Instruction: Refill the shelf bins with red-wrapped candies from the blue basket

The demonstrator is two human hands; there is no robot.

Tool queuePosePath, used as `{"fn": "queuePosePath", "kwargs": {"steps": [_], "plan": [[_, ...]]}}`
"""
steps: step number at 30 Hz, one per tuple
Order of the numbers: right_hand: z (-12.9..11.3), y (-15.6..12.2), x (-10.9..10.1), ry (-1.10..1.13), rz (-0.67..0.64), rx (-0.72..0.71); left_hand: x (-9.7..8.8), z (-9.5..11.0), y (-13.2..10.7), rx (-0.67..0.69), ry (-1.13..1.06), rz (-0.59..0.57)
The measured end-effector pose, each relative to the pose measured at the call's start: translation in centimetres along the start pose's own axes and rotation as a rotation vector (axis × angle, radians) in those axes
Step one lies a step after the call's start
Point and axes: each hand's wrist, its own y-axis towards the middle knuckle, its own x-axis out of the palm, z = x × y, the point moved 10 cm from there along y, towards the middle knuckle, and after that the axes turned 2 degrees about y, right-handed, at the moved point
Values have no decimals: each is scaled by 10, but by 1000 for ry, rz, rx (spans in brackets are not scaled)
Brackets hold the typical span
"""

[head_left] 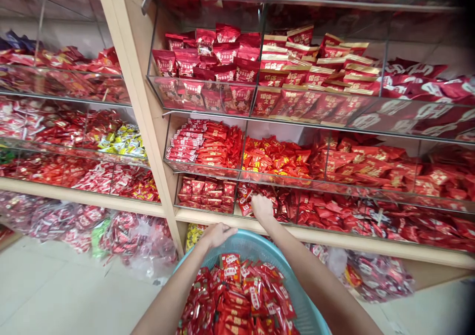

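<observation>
A light blue plastic basket (pixel 260 248) sits in front of me, filled with several red candy packets (pixel 241 295). My left hand (pixel 217 234) grips the basket's far rim, fingers curled over it. My right hand (pixel 261 207) reaches into a clear bin on the lowest shelf row and closes on red candy packets (pixel 247 204) there; its fingertips are hidden among them. The bin to the left holds small red square packets (pixel 206 192).
Wooden shelving (pixel 148 127) carries tiers of clear acrylic bins with red sweets, some yellow ones (pixel 124 142) at the left. Clear plastic bags of candy (pixel 141 236) lie on the tiled floor (pixel 55 290) under the shelves.
</observation>
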Motion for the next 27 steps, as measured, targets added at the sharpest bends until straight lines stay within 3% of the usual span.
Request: {"fn": "queuePosePath", "kwargs": {"steps": [7, 10, 13, 16, 18, 22, 27], "plan": [[43, -20, -31, 89, 48, 110, 0, -1, 1, 6, 6, 10], [69, -37, -42, 427, 102, 169, 1, -2, 2, -2, -3, 10], [80, -57, -39, 996, 91, 161, 3, -2, 2, -4, -21, -9], [76, -79, -27, 1466, 36, 178, 4, -2, 2, -10, -31, -20], [69, -92, -19, 1615, -18, 207, 3, -1, 1, -14, -36, -15], [54, -107, -9, 1687, -103, 240, 3, -2, 0, -28, -53, -16], [39, -111, -11, 1592, -145, 99, 3, -2, 0, -46, -62, -34]]}}
